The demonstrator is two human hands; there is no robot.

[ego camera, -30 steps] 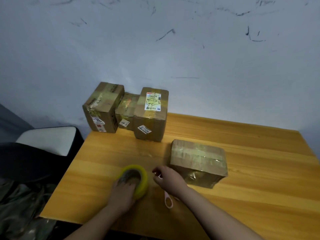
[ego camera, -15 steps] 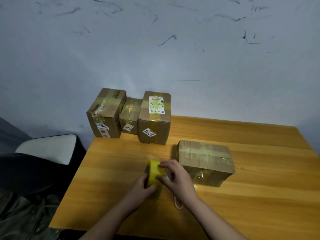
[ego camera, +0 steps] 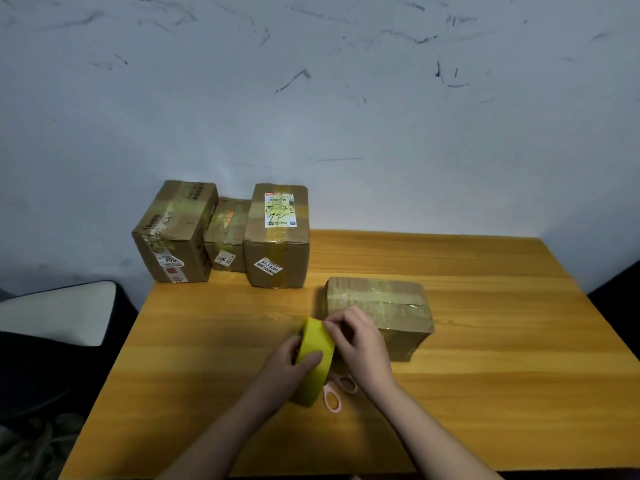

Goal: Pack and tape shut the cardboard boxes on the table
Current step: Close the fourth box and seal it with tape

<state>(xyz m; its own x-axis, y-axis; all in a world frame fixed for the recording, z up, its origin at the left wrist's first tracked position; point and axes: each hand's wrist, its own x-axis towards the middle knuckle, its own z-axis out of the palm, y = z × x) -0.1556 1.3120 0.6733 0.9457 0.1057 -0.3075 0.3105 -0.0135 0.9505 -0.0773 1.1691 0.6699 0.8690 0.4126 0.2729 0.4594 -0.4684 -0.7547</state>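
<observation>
The head view is showing a yellow tape roll [ego camera: 313, 358] standing on edge in the lower middle of the frame. The left hand [ego camera: 282, 367] is gripping its side, and the right hand [ego camera: 358, 341] is pinching its top edge. A taped box [ego camera: 384, 308] is sitting just behind on the counter [ego camera: 485, 375]. Pink scissors [ego camera: 334, 398] are lying under the hands. Three boxes [ego camera: 277, 237] are standing at the upper left.

Wooden table [ego camera: 485, 393], three taped boxes [ego camera: 277, 237] at back-left, fourth box [ego camera: 381, 303] mid-table, pink scissors [ego camera: 332, 400]

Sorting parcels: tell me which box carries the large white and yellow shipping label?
The tallest box, rightmost of the three by the wall; the others show only small stickers or none.
</observation>
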